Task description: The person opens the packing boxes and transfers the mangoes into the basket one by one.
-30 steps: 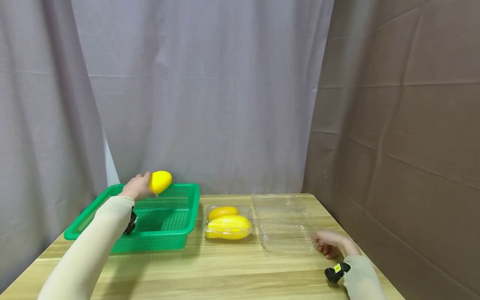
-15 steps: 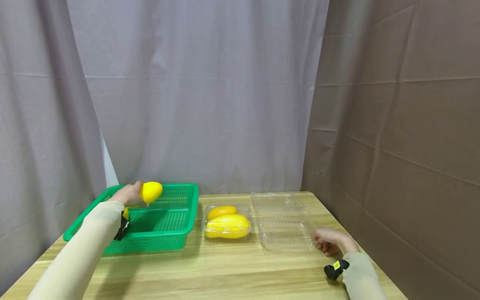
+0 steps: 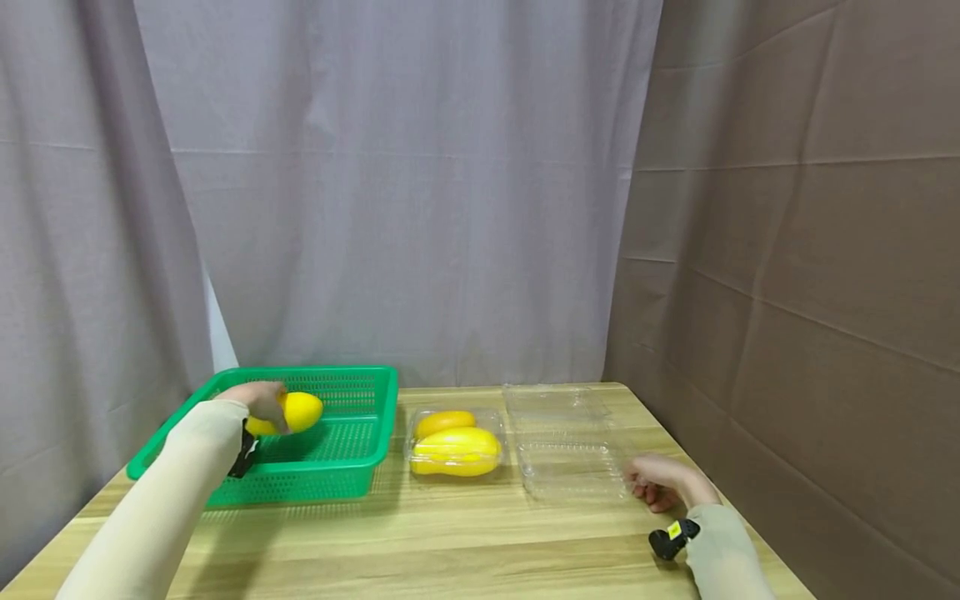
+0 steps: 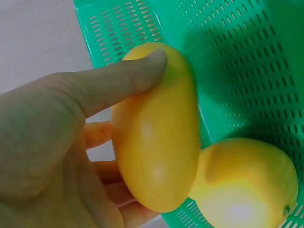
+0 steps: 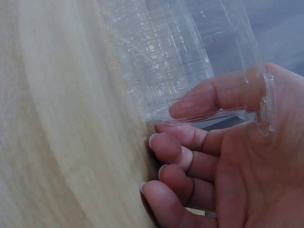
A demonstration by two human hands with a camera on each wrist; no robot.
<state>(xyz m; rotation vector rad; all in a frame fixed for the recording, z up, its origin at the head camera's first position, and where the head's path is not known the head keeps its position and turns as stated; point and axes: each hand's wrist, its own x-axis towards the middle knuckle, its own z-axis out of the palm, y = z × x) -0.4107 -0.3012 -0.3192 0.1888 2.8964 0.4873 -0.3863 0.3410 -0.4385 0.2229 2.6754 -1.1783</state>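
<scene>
Lower left in the head view, the left hand is gripping a glossy oval yellow fruit inside a green basket; lower right, the right hand is pinching a clear container near a yellow label too small to read.

On the table: basket left; box with fruit inside, middle; open container, right.

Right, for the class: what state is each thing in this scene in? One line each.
Left hand: gripping
Held fruit: gripped in left hand
Basket: upright, open-topped
Other fruit: lying in basket
Open box: lid folded back, nothing seen inside
Right hand: pinching open box's edge
Fruit box: looks closed, two fruits inside
Curtains: hanging
</scene>
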